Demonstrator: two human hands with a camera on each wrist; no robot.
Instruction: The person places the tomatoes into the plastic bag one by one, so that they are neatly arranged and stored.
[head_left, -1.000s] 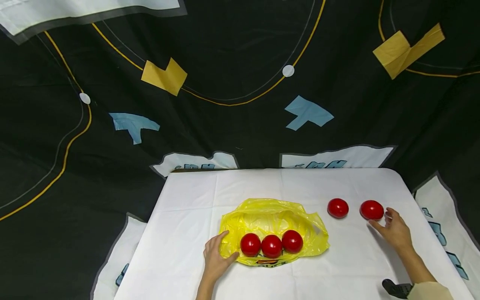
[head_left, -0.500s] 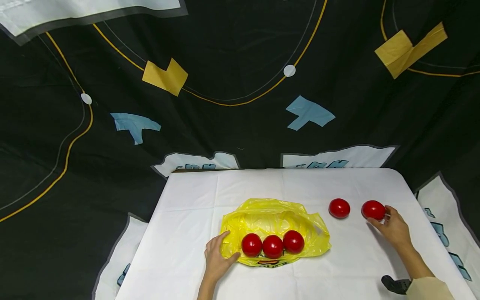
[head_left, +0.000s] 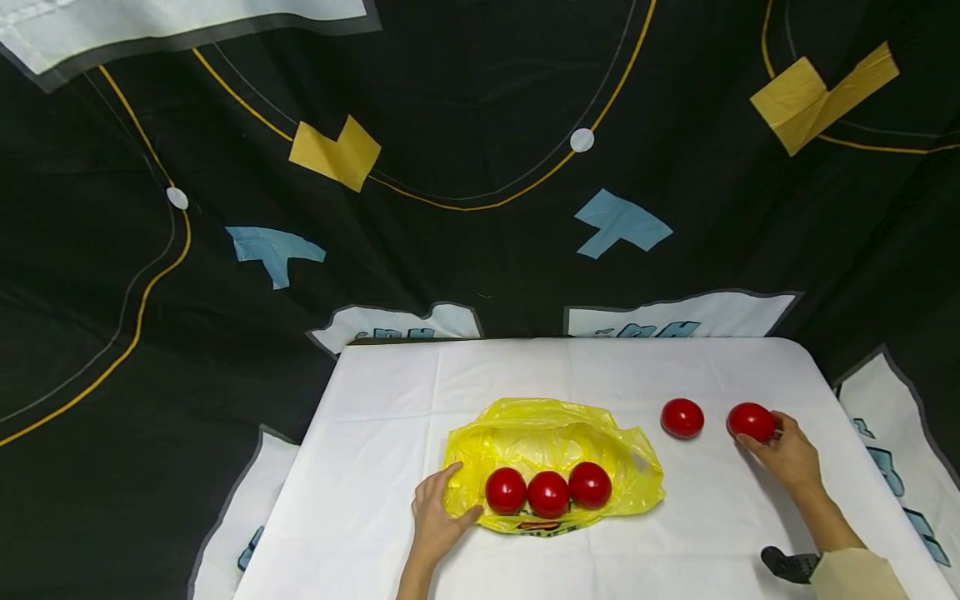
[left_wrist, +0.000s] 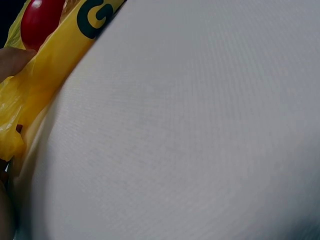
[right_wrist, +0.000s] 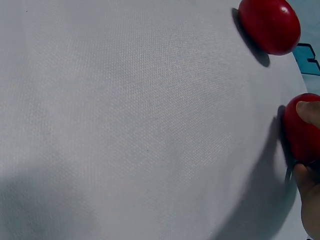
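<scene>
A yellow plastic bag (head_left: 551,425) lies spread on the white cloth, its mouth gaping. Three glossy red balls (head_left: 549,494) sit in a row at its near side. My left hand (head_left: 438,517) holds the bag's left edge; the left wrist view has the thumb (left_wrist: 16,61) on the yellow film beside a red ball (left_wrist: 40,22). Toward the table's right side, my right hand (head_left: 791,458) grips another glossy red ball (head_left: 750,422), thumb and fingers on opposite sides. Part of that ball is cut off in the right wrist view. One more red ball (head_left: 682,418) rests just left of it.
White cloth covers the table (head_left: 390,392), whose far edge meets a black curtain (head_left: 450,267) with yellow and blue patches. A black strap-like piece (head_left: 787,565) sticks out beside the right sleeve (head_left: 858,575).
The fingers of my right hand have closed in on the far-right red ball, from just beside it to gripping it. My left hand stays at the bag.
</scene>
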